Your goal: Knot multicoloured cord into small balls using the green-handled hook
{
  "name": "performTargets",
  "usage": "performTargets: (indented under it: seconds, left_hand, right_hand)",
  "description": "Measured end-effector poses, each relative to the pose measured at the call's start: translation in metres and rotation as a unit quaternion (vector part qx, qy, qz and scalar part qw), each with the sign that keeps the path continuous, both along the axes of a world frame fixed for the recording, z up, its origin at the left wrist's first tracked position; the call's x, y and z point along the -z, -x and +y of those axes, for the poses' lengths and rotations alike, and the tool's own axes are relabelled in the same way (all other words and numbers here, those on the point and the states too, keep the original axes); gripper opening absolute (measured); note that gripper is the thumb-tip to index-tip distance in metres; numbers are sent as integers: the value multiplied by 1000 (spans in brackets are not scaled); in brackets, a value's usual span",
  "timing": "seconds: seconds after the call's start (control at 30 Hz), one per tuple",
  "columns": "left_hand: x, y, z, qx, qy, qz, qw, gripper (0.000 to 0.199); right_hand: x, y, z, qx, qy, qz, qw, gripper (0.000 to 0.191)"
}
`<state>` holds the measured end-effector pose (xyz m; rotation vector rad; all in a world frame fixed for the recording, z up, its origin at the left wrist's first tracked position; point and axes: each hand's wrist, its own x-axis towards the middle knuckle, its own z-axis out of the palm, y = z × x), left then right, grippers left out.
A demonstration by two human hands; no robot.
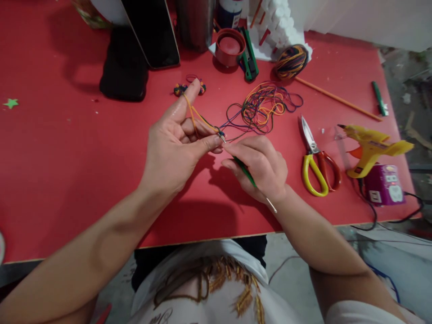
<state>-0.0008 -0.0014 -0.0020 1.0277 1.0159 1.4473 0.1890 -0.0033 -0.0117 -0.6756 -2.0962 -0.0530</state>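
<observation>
My left hand (178, 144) pinches a small dark piece of yarn work (221, 133) between thumb and fingers, and orange yarn (199, 114) loops over its raised index finger. My right hand (259, 166) grips a crochet hook (245, 172) with a green handle, its tip at the yarn piece and its metal end sticking out below the palm. Loose multicoloured yarn (263, 108) lies tangled just beyond both hands. A small finished-looking yarn piece (202, 87) rests on the red table behind the left index finger.
Scissors (315, 162), a yellow glue gun (371, 146) and a purple box (384, 184) lie at the right on the red table (84, 180). At the back are a yarn ball (292, 61), a green cutter (249, 56), a red cap (230, 47) and a phone (153, 31).
</observation>
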Motion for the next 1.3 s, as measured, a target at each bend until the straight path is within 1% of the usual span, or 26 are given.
performTargets:
  seconds: [0.07, 0.13, 0.3, 0.4, 0.47, 0.57, 0.67, 0.77, 0.93, 0.97, 1.03, 1.1, 1.17, 1.3]
  left_hand:
    - [-2, -1, -1, -2, -11, -6, 1000, 73]
    - [-6, -1, -3, 5, 8, 20, 1000, 75]
    - [-15, -3, -8, 12, 12, 55, 998, 82]
    - [-15, -4, -9, 8, 10, 64, 998, 86]
    - [-11, -5, -8, 12, 10, 67, 998, 87]
    - [-2, -5, -6, 13, -5, 60, 998, 90]
    - [3, -4, -3, -2, -25, 60, 998, 91]
    - [1, -2, -2, 8, -9, 74, 997, 90]
    - [-3, 1, -2, 13, -1, 87, 996, 88]
    - [-3, 1, -1, 11, 0, 87, 996, 89]
    - [-2, 1, -1, 6, -3, 80, 997, 89]
    - [-1, 2, -1, 2, -5, 76, 997, 90]
    - [-1, 2, -1, 3, 2, 83, 997, 91]
    - [-3, 3, -1, 11, 21, 94, 995, 94]
  right_hand:
    - [1, 1, -2, 17, -10, -15, 1000, 20]
    - [1, 2, -4, 36, -9, -31, 999, 21]
    - [4, 4, -9, 73, 13, -38, 997, 23]
    - [5, 7, -10, 87, 32, -21, 995, 23]
    - [5, 10, -10, 87, 52, -2, 995, 22]
    - [2, 11, -9, 61, 77, 31, 995, 17]
    - [-2, 9, -8, 26, 116, 61, 991, 12]
    - [-4, 4, -6, 18, 152, 83, 985, 13]
    - [-3, 0, -2, 44, 203, 92, 974, 27]
    - [-2, 1, -1, 33, 212, 111, 970, 25]
    - [-1, 2, 1, -15, 226, 167, 960, 17]
    - [-1, 3, 2, -60, 241, 209, 946, 14]
    - [-1, 3, 2, -75, 269, 218, 935, 16]
    - [1, 1, 2, -79, 319, 233, 915, 14]
